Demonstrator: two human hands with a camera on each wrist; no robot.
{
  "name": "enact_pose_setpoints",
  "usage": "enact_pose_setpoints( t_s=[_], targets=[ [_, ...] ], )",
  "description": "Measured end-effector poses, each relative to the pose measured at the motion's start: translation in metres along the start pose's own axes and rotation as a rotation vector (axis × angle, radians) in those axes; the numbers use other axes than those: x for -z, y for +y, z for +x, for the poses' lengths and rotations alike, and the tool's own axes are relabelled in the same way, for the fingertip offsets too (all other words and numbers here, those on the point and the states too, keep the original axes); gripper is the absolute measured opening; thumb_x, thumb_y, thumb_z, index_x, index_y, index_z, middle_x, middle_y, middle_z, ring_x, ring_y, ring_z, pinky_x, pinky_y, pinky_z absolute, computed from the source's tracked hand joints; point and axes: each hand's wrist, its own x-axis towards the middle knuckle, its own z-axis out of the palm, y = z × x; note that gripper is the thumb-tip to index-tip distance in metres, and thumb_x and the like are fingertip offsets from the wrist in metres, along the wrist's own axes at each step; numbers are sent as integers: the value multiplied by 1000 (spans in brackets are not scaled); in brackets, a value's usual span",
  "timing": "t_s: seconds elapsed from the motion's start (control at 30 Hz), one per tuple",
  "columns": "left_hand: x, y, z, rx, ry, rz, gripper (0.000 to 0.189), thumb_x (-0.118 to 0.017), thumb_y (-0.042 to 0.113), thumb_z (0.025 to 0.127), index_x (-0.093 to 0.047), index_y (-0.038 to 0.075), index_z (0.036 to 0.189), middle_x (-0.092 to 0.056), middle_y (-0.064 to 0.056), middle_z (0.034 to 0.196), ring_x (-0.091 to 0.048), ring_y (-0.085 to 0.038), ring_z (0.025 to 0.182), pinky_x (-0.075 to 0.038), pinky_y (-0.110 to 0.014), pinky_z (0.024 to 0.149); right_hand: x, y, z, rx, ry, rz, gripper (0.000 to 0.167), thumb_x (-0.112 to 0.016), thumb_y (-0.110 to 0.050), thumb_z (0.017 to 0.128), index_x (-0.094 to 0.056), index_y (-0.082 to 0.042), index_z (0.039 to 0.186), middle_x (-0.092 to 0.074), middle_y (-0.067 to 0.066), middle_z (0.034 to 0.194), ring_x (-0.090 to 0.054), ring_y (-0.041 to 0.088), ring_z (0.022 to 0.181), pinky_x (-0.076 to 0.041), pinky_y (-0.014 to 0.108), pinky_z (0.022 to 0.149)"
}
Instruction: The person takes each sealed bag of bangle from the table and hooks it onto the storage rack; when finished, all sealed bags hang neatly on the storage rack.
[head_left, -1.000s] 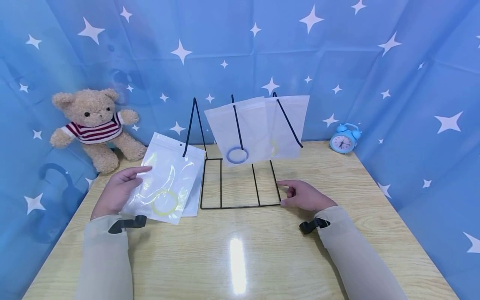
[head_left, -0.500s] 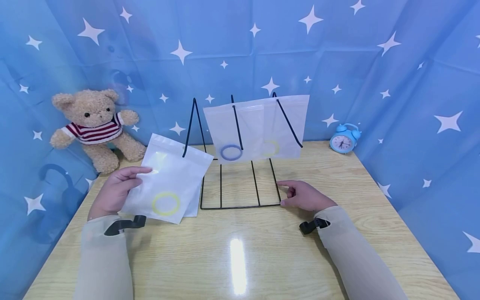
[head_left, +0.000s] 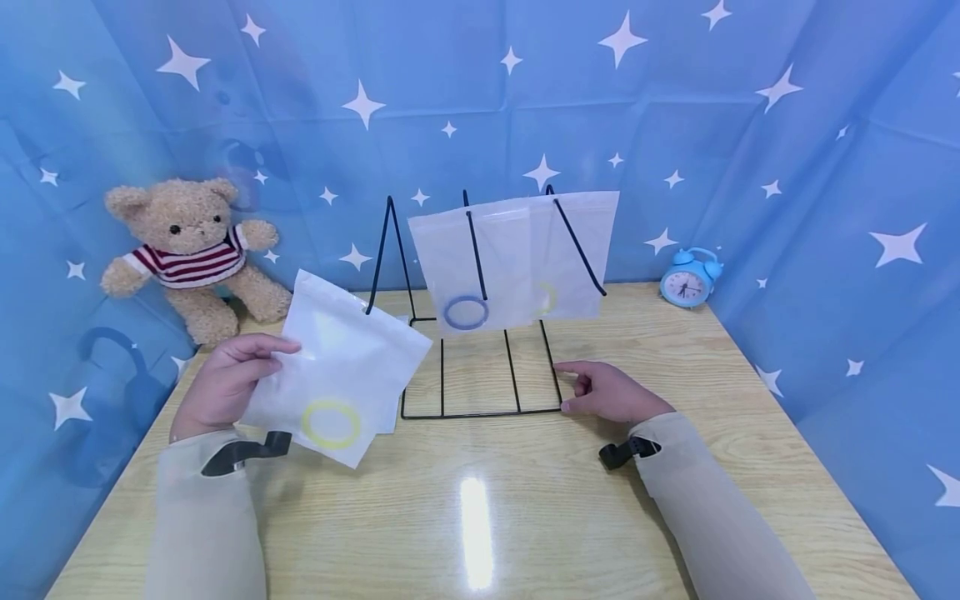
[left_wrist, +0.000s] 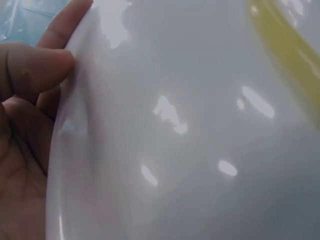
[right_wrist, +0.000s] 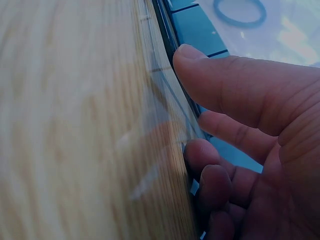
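Note:
My left hand [head_left: 236,379] pinches the left edge of a white zip bag [head_left: 330,358] between thumb and fingers. A yellow ring [head_left: 331,423] shows in the bag's lower part. The bag tilts down to the right, and the tip of the left hook [head_left: 377,262] overlaps its top strip. Behind it, the edge of another white sheet or bag [head_left: 387,412] peeks out. My right hand [head_left: 611,392] holds the right front corner of the black wire rack [head_left: 480,413], thumb and index finger on the wire, other fingers curled.
On the rack's middle and right hooks hang two more white bags, one with a blue ring [head_left: 466,312], one with a yellow ring [head_left: 545,298]. A teddy bear [head_left: 187,258] sits back left. A blue alarm clock [head_left: 686,283] stands back right, before a starry curtain [head_left: 480,67].
The bag in my left hand has turned clockwise, its right side dropping, while that hand shifted slightly left. The hanging bags swayed a little. My right hand stayed at the rack's corner.

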Motion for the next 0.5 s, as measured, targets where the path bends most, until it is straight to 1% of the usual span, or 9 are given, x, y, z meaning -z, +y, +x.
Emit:
enact_pose_setpoints(
  t_s=[0.1, 0.17, 0.27, 0.5],
  targets=[
    [-1, 0, 0, -68, -36, -48, 55, -40, -26, 95, -81, 4, 114, -78, 6, 119, -66, -6, 112, -52, -17, 90, -1, 1, 0, -5, 3, 2, 72, -84, -24, 92, -53, -17, 156, -59, 6, 90, -52, 22, 80, -43, 35, 72],
    [-2, 0, 0, -102, -57, -77, 58, -37, -29, 94, -81, 3, 114, -79, 4, 118, -66, -7, 113, -51, -18, 90, -1, 1, 0, -8, 3, 2, 72, -84, -25, 91, -54, -18, 156, -59, 6, 90, -52, 23, 80, -43, 36, 71],
    [-3, 0, 0, -135, -84, -110, 60, -34, -31, 91, -80, 1, 113, -79, 2, 117, -68, -8, 112, -52, -19, 90, -1, 1, 0, -13, 4, 8, 72, -84, -25, 91, -54, -20, 156, -59, 6, 91, -52, 23, 80, -43, 36, 71],
    [-3, -1, 1, -187, -126, -175, 61, -31, -33, 89, -79, -4, 114, -79, -3, 117, -69, -10, 110, -53, -20, 89, -1, 1, 0, -4, -6, 28, 73, -84, -23, 91, -52, -18, 157, -58, 5, 89, -52, 24, 81, -44, 38, 76]
  ],
)
